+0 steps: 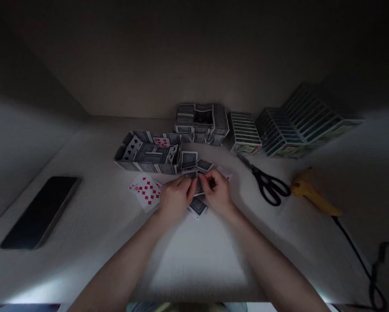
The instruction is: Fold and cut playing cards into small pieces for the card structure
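My left hand [178, 193] and my right hand [216, 189] meet at the middle of the table, fingers pinched on a playing card [199, 188] with a dark patterned back. Their fingers hide part of it. Below them lies another face-down card [198, 206], and just beyond are more dark-backed cards [189, 158]. Face-up red diamond cards [148, 193] rest to the left of my left hand. Behind them stands an open box built of cards [148, 167], with some card faces showing inside.
At the back is a larger card-built structure [185, 119] with an opening on top. Slatted card stacks [245, 130] stand to its right. Black-handled scissors [269, 184] and a yellow glue gun [314, 197] with a cord lie at right. A phone [40, 212] lies at left.
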Demonstrator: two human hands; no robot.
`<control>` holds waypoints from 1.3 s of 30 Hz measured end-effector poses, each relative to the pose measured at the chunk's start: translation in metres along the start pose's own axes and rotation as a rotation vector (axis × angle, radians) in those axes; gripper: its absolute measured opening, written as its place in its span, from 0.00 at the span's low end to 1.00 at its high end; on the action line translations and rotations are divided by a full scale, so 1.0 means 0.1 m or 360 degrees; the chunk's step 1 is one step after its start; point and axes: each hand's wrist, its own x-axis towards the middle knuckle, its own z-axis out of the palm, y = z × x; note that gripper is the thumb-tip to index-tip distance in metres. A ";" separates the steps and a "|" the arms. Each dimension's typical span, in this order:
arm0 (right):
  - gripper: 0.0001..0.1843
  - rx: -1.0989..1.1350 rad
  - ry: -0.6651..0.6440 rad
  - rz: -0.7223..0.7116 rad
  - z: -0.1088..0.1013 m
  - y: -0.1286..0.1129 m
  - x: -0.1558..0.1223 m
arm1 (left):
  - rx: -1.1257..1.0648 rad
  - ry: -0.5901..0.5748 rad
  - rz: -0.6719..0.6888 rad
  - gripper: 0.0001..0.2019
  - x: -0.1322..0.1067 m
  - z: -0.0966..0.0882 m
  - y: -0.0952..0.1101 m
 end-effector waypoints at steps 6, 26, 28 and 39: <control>0.14 0.0424 -0.0198 0.0185 0.02 0.05 0.01 | -0.0352 0.0041 -0.0357 0.13 0.05 -0.05 0.00; 0.15 0.1081 -0.0618 0.0492 0.02 -0.17 -0.11 | -0.2492 -0.0295 -0.1431 0.13 0.15 -0.11 0.07; 0.15 0.1043 -0.0589 0.0473 0.02 -0.15 -0.11 | -0.2397 -0.0330 -0.1403 0.14 0.16 -0.13 0.06; 0.16 0.0711 0.0070 0.0444 0.00 -0.06 0.01 | -0.0364 -0.0821 -0.0625 0.18 0.22 -0.64 -0.39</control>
